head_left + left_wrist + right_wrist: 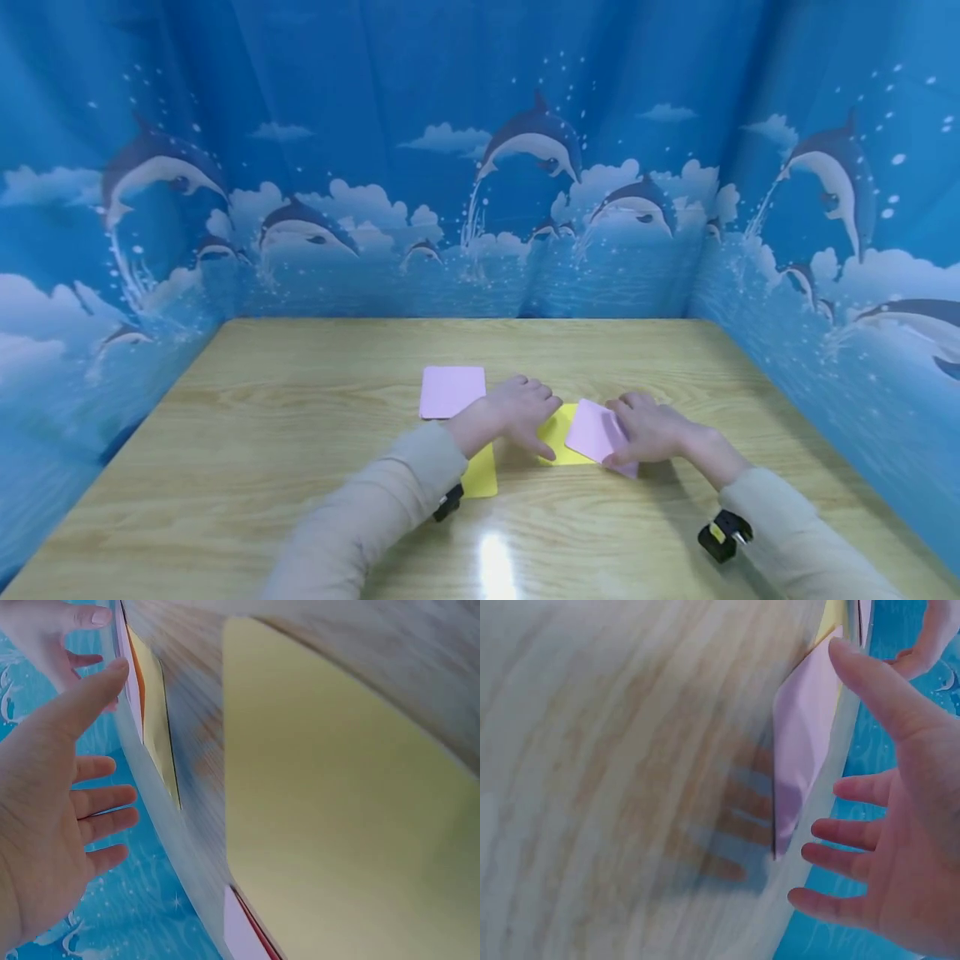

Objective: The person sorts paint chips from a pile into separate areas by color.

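Observation:
My left hand [525, 412] hovers with fingers spread at the left edge of a yellow card [555, 433], holding nothing. Across that yellow card lies a tilted pink card [592, 429] with rounded corners. My right hand [651, 427] is over the pink card's right part, hiding some of it. In the right wrist view its fingers extend loosely beside the pink card [806, 742], and the thumb tip overlaps the card's upper corner; contact is unclear. The left wrist view shows the left hand [45, 817] with relaxed fingers, apart from the cards.
Another pink card [452, 392] lies farther back on the wooden table [315, 392]. A second yellow card [480, 475] is partly under my left forearm's line of sight. Dolphin-print curtains [420, 100] stand around the back and sides.

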{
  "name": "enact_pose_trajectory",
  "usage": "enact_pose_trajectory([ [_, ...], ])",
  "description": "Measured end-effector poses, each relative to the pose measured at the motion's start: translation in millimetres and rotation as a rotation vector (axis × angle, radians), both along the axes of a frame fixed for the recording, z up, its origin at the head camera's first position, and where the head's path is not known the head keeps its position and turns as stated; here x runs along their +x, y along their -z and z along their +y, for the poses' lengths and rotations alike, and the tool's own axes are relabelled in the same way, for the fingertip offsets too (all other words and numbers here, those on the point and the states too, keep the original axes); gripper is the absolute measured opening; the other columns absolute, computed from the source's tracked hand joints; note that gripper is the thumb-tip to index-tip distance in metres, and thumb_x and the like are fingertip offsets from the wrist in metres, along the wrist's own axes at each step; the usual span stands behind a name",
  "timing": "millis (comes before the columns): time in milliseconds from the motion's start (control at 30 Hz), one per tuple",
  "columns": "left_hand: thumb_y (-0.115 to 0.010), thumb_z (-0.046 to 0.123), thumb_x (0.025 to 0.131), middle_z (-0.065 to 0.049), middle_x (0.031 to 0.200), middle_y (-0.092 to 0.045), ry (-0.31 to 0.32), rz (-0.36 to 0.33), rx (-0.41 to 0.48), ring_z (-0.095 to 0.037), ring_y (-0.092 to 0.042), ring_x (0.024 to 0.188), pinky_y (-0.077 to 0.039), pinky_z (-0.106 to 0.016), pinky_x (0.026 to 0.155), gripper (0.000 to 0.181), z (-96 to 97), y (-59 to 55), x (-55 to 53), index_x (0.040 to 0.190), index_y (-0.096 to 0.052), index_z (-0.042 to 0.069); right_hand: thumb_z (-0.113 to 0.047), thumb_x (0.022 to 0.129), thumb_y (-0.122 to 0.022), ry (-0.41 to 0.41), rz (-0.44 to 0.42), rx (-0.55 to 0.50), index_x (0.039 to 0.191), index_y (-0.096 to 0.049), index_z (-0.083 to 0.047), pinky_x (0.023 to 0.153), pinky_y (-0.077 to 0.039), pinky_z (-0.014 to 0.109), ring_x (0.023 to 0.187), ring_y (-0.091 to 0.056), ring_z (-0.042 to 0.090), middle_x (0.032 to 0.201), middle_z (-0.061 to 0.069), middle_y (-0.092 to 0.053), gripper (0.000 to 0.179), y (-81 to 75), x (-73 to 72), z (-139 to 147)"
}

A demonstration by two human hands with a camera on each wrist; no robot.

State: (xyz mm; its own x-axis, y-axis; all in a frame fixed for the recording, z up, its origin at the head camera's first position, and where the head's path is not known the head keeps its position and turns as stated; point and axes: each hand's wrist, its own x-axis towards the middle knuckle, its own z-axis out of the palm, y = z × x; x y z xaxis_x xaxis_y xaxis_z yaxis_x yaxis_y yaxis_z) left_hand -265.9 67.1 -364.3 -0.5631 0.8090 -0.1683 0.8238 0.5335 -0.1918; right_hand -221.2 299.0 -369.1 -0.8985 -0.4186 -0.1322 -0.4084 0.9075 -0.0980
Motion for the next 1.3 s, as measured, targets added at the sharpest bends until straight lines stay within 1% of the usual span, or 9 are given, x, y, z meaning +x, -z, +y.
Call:
enact_pose_trajectory([
  [167, -0.054, 0.070, 0.076, 0.001, 0.121, -0.053, 0.028, 0.002, -0.002, -0.014, -0.048, 0.110, -0.037, -0.028, 0.094, 0.079, 12.8, 2.0, 2.1, 0.132, -0.047, 0.015, -0.059, 0.067, -0.072, -0.021, -0.034, -0.002, 0.128, -0.047, 0.003, 0.076, -0.047, 0.045, 0.097, -0.051, 0.028, 0.121, 0.021, -0.048, 0.090, 4.4, -0.6, 0.3],
  [267, -0.054, 0.071, 0.075, 0.002, 0.118, -0.054, 0.035, 0.007, -0.001, -0.013, -0.048, 0.109, -0.037, -0.028, 0.094, 0.079, 20.0, 2.9, 3.0, 0.132, -0.047, 0.016, -0.056, 0.067, -0.073, -0.038, -0.046, -0.018, 0.126, -0.048, 0.002, 0.077, -0.047, 0.044, 0.098, -0.050, 0.027, 0.120, 0.019, -0.048, 0.087, 5.3, -1.6, -0.6],
  [500, -0.057, 0.071, 0.073, 0.005, 0.111, -0.055, 0.047, 0.013, 0.006, -0.010, -0.048, 0.102, -0.038, -0.026, 0.088, 0.076, 35.6, 8.4, 4.9, 0.128, -0.051, 0.018, -0.043, 0.067, -0.077, -0.098, -0.053, -0.078, 0.124, -0.049, 0.004, 0.079, -0.045, 0.040, 0.096, -0.049, 0.024, 0.115, 0.014, -0.049, 0.079, 4.5, -2.7, -1.0],
  [700, -0.053, 0.075, 0.072, 0.005, 0.117, -0.054, 0.025, -0.017, 0.002, -0.010, -0.047, 0.105, -0.037, -0.029, 0.094, 0.083, 42.2, 11.4, 7.1, 0.132, -0.048, 0.018, -0.032, 0.063, -0.080, -0.165, -0.051, -0.119, 0.124, -0.049, 0.005, 0.078, -0.044, 0.038, 0.096, -0.047, 0.024, 0.115, 0.013, -0.049, 0.078, 5.2, -3.1, 2.9],
  [767, -0.051, 0.077, 0.071, 0.005, 0.117, -0.054, 0.020, -0.013, -0.006, -0.011, -0.047, 0.106, -0.037, -0.029, 0.094, 0.084, 42.8, 11.8, 7.6, 0.131, -0.049, 0.018, -0.030, 0.061, -0.080, -0.195, -0.038, -0.126, 0.123, -0.049, 0.006, 0.078, -0.044, 0.037, 0.096, -0.047, 0.024, 0.114, 0.013, -0.048, 0.078, 5.5, -3.0, 4.6],
  [867, -0.050, 0.078, 0.071, 0.004, 0.117, -0.054, 0.011, -0.007, -0.019, -0.012, -0.047, 0.106, -0.037, -0.029, 0.094, 0.084, 43.1, 13.1, 8.1, 0.130, -0.050, 0.018, -0.027, 0.060, -0.080, -0.210, -0.042, -0.134, 0.123, -0.049, 0.005, 0.080, -0.044, 0.039, 0.099, -0.047, 0.025, 0.117, 0.013, -0.048, 0.077, 6.3, -2.6, 6.0],
  [1067, -0.051, 0.077, 0.071, 0.003, 0.123, -0.051, -0.015, -0.030, -0.028, -0.013, -0.045, 0.114, -0.034, -0.030, 0.099, 0.086, 46.3, 15.2, 5.8, 0.133, -0.047, 0.018, -0.023, 0.058, -0.079, -0.195, -0.086, -0.141, 0.127, -0.046, 0.005, 0.088, -0.041, 0.049, 0.109, -0.045, 0.033, 0.125, 0.019, -0.044, 0.082, 5.6, -2.4, 7.1],
  [1167, -0.052, 0.077, 0.072, 0.003, 0.126, -0.050, -0.023, -0.043, -0.030, -0.013, -0.043, 0.116, -0.033, -0.031, 0.101, 0.085, 48.0, 15.3, 4.2, 0.134, -0.046, 0.019, -0.023, 0.057, -0.080, -0.149, -0.115, -0.144, 0.129, -0.045, 0.004, 0.086, -0.042, 0.049, 0.107, -0.045, 0.032, 0.126, 0.020, -0.043, 0.084, 4.2, -1.6, 7.9],
  [1300, -0.052, 0.076, 0.072, 0.004, 0.124, -0.050, -0.016, -0.052, -0.032, -0.011, -0.044, 0.113, -0.033, -0.030, 0.099, 0.082, 49.9, 14.4, 3.3, 0.133, -0.047, 0.020, -0.027, 0.058, -0.082, -0.077, -0.129, -0.124, 0.129, -0.045, 0.003, 0.079, -0.044, 0.042, 0.099, -0.046, 0.026, 0.122, 0.018, -0.044, 0.085, 2.7, -1.5, 9.1],
])
